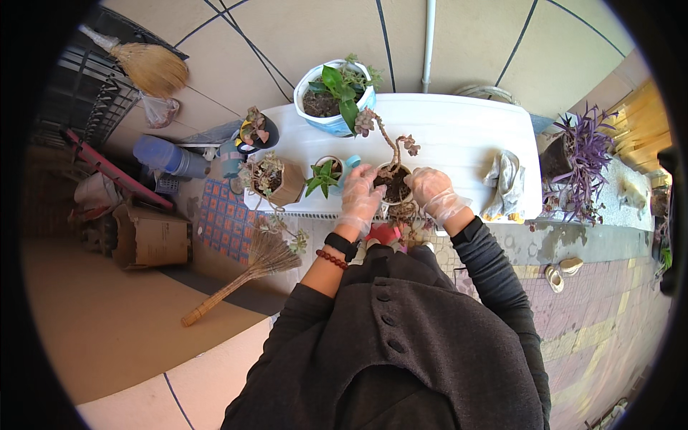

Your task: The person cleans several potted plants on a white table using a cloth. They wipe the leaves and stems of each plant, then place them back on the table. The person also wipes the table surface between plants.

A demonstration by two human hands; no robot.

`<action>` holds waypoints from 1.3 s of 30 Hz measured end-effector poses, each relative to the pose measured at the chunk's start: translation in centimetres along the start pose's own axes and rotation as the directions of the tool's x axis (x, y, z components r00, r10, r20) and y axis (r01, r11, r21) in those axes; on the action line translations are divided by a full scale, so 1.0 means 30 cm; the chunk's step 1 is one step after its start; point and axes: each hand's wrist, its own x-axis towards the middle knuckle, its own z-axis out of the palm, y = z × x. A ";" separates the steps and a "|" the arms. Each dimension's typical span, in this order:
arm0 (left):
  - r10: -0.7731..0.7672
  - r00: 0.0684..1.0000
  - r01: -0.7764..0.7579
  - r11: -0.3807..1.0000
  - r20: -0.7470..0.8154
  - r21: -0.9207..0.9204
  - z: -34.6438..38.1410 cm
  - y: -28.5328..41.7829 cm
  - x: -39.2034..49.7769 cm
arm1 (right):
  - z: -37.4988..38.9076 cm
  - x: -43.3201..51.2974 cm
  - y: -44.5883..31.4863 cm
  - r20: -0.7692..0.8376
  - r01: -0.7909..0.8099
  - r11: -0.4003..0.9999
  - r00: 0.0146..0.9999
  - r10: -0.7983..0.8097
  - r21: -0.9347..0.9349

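Observation:
Both my hands wear clear plastic gloves and work at a small white pot (398, 201) of dark soil (393, 184). A leggy succulent (395, 145) with a bent, bare stem and rosettes at its tips grows from it. Against the pot's left rim is my left hand (362, 194), its fingertips at the soil's edge; whether it grips the rim is unclear. My right hand (431, 191) is curled at the right rim, and its fingertips are hidden. Just left of my left hand stands a light-blue mug (337, 185) with a green succulent (323, 177).
The white table (457, 129) also bears a large white-and-blue pot (336, 124), a hexagonal planter (290, 185), a dark cup (266, 134) of succulents and grey cloth gloves (505, 180). A purple plant (583, 150) stands at right. A straw broom (258, 263) leans at left near a cardboard box (156, 236).

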 end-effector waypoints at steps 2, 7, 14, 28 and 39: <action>0.021 1.000 -0.021 0.999 -0.003 0.041 0.007 -0.010 -0.007 | -0.015 -0.004 0.005 -0.047 -0.011 0.997 0.999 0.014 0.077; 0.122 0.992 -0.127 0.979 0.037 0.160 0.022 -0.019 -0.033 | -0.061 -0.029 0.013 -0.084 -0.072 0.971 0.992 0.093 0.228; 0.018 0.990 -0.070 0.923 0.140 0.378 0.035 0.055 -0.062 | -0.040 -0.015 -0.001 -0.051 -0.094 0.969 0.993 0.109 0.228; -0.057 0.985 -0.005 0.934 0.162 0.358 -0.022 0.065 -0.086 | -0.089 -0.047 0.002 -0.137 -0.116 0.919 0.974 0.179 0.378; -0.074 0.993 0.107 0.901 0.094 -0.420 0.001 0.031 0.067 | -0.017 0.011 -0.074 -0.057 0.130 0.990 0.990 -0.127 0.050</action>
